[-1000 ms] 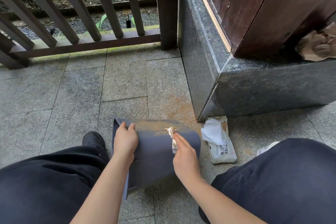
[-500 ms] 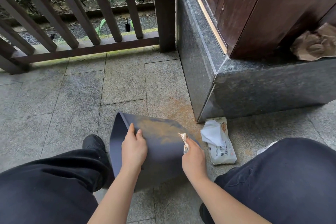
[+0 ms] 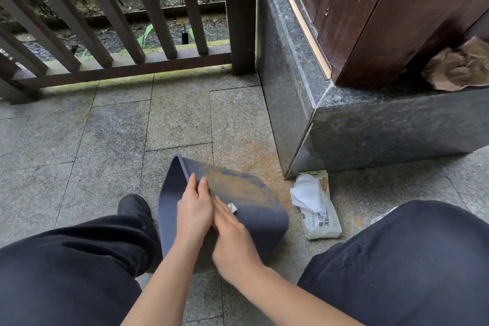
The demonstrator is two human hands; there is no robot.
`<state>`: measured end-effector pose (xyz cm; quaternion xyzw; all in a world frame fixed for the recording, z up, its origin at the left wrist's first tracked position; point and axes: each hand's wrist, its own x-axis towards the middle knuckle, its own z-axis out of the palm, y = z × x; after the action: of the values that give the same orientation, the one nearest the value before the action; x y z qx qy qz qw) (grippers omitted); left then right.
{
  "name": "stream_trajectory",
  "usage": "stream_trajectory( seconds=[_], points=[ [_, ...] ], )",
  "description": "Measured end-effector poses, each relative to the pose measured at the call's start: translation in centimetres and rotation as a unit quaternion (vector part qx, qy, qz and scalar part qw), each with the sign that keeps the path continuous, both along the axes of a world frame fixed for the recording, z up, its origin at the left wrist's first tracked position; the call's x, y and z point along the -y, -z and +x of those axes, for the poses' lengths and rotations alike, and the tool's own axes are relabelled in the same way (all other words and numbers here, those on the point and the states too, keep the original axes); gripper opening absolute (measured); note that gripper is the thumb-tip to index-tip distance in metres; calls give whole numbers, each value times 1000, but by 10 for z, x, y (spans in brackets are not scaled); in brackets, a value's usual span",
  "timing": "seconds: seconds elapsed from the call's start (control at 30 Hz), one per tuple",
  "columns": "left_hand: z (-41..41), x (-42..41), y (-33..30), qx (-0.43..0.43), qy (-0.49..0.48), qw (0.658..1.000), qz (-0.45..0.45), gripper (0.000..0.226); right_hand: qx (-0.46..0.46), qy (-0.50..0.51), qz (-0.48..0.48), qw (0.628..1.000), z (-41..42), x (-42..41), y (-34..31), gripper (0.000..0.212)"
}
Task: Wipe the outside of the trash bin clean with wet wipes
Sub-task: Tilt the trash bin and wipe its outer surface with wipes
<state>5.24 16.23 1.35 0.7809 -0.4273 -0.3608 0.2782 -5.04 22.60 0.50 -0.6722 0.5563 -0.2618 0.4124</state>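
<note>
The trash bin (image 3: 238,209) lies on its side on the floor just left of the wipes pack (image 3: 318,216), left hand (image 3: 194,210) flat steadying it, right hand (image 3: 232,235) pressing a wet wipe (image 3: 232,207) — a hard stroke could roll it or smear the orange grime.

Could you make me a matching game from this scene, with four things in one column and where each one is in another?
Things:
1. trash bin
2. pack of wet wipes
3. crumpled brown paper
4. black shoe

Places:
A. up on the dark stone ledge
B. on the floor by the ledge corner
C. left of the bin, on the paving
D. on its side under both hands

Pairs: 1-D, 2-B, 3-A, 4-C
</note>
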Motion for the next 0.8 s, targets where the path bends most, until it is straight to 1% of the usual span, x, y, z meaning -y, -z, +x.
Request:
stream_trajectory(
  seconds=[0.1,0.17,0.23,0.33,0.47,0.53,0.57,0.63,0.73,0.8],
  points=[
    [-1,0,2,-30,-18,999,-10,56,9,-18,-17,1000,-3,2,1,88],
    [-3,0,3,-33,-27,999,-13,56,-20,-41,-40,998,-13,4,5,87],
    [-3,-1,4,-25,-40,999,-12,55,-67,-40,-47,996,-25,6,16,90],
    [-1,-5,2,-25,-50,998,-17,54,-136,27,7,990,-56,6,41,91],
    [-7,-6,-2,-17,4,1000,-19,51,-164,136,93,973,-79,2,59,77],
    [-8,-3,-3,-11,27,999,-19,50,-152,154,114,970,-74,-1,54,75],
    [-6,-2,-3,-10,30,999,-17,50,-145,151,110,972,-69,-2,50,77],
    [-1,0,-2,-15,26,999,-13,52,-121,113,67,984,-51,-1,35,84],
    [1,1,2,-30,17,999,-4,56,-24,28,-12,999,-10,-1,7,90],
    [2,2,6,-49,3,999,-3,57,32,18,-24,999,7,-2,-1,89]
  ],
)
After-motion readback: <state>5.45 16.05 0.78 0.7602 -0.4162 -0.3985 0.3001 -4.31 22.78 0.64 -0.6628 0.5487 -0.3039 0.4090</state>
